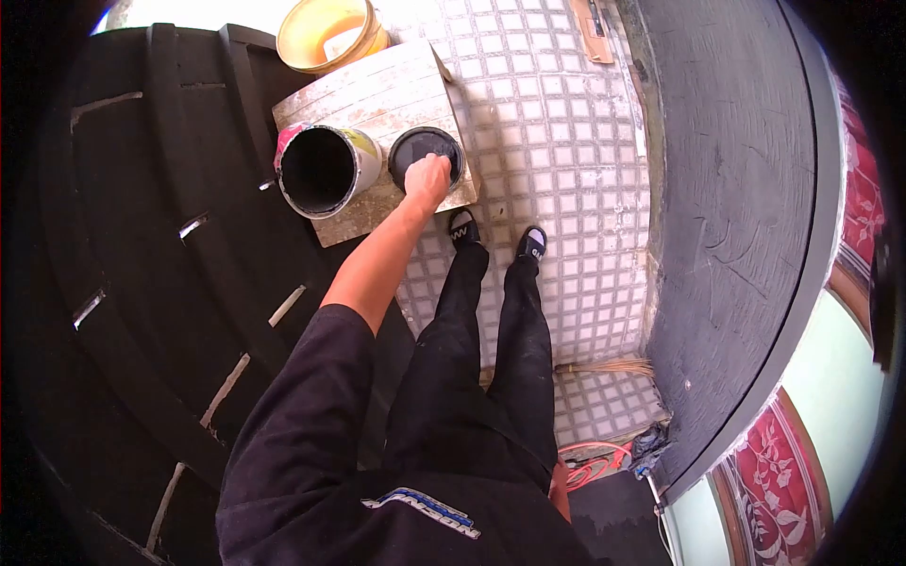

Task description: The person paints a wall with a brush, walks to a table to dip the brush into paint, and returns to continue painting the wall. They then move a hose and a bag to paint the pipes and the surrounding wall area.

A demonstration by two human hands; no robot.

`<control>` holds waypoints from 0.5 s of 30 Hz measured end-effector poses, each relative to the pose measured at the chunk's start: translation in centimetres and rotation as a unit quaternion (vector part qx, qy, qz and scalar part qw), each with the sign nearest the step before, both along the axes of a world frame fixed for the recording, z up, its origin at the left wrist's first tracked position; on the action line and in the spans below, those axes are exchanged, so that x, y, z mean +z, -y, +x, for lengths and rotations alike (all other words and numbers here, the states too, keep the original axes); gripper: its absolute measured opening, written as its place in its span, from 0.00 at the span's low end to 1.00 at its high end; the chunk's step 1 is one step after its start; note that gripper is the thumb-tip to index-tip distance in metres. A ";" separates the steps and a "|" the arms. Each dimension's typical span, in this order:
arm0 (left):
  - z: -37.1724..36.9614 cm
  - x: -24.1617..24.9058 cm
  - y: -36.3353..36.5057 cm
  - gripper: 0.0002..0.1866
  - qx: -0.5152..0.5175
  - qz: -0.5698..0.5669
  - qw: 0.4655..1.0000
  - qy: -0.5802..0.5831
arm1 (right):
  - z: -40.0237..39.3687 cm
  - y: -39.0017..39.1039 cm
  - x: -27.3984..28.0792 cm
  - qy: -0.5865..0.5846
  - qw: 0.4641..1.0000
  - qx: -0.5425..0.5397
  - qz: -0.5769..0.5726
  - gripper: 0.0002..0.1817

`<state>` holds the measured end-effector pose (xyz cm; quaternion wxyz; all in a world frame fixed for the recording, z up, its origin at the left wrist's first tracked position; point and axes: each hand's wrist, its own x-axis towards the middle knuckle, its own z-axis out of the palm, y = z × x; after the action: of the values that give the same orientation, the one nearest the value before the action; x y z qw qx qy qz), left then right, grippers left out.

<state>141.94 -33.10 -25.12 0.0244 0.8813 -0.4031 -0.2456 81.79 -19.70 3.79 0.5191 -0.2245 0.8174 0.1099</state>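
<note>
My left hand is closed over a round black tub or lid that has dark paint in it. Its fingers are curled together, and whatever they grip is hidden under them. Just to the left stands a tall bucket, its inside coated black. Both rest on a worn, paint-spotted wooden board or low table. Of my right arm only a strip of skin shows beside my hip; the hand itself is out of sight.
A yellow bucket stands behind the wooden surface. Black panels with slots line the left, and a dark, rough-coated wall rises on the right. A straw broom lies on the tiled floor, with a red hose nearer me.
</note>
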 end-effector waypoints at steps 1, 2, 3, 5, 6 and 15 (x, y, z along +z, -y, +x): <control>-0.1 0.0 -0.1 0.11 -0.012 0.011 1.000 -0.002 | 0.1 0.1 0.0 0.004 1.000 0.014 -0.001 0.14; -0.1 0.1 -0.1 0.12 -0.024 0.021 0.999 -0.004 | 0.0 0.0 0.0 0.008 1.000 0.027 -0.003 0.13; -0.1 0.2 -0.2 0.12 -0.025 0.021 0.999 -0.003 | -0.1 -0.1 0.1 0.010 0.999 0.030 -0.004 0.13; -0.3 0.2 -0.4 0.13 -0.071 0.040 0.997 -0.004 | -0.3 -0.3 0.0 0.011 1.000 0.022 -0.003 0.13; -0.5 0.2 -0.4 0.13 -0.071 0.039 0.997 -0.004 | -0.5 -0.5 0.0 0.008 1.000 0.016 -0.001 0.13; -0.2 2.6 -1.4 0.13 -0.026 0.110 0.989 -0.100 | -1.1 -1.4 -0.5 0.009 1.000 -0.006 -0.005 0.13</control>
<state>141.76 -31.65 -22.50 -0.0388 0.8390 -0.3918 -0.3755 80.65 -18.33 3.28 0.5261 -0.2232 0.8145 0.1001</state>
